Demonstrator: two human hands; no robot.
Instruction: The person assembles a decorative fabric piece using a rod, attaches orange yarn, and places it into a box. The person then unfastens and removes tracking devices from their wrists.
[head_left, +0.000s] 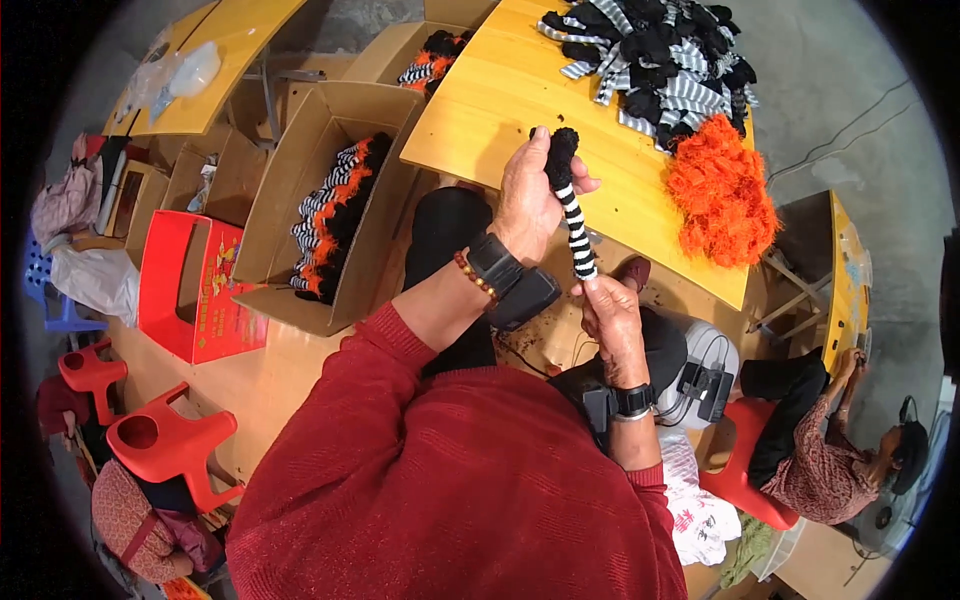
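Stretched between my two hands is a black-and-white striped knitted tube [575,222] with a plain black, bunched end at the top. My left hand [532,190] is closed round that black end, thumb up along it and fingers behind. Lower down, my right hand [613,318] pinches the tube's striped end between thumb and fingers. The tube hangs just off the near edge of the yellow table [500,110]. A heap of black and striped knitted pieces [660,70] lies at the far right of the table. Beside it sits a fluffy orange pile [722,195].
Left of the table, a cardboard box [350,105] holds a row of striped, orange-trimmed black pieces [340,215]. Another box [390,52] stands behind it. Farther left are a red box [165,290] and red stools [165,440]. A seated person [830,460] works at right.
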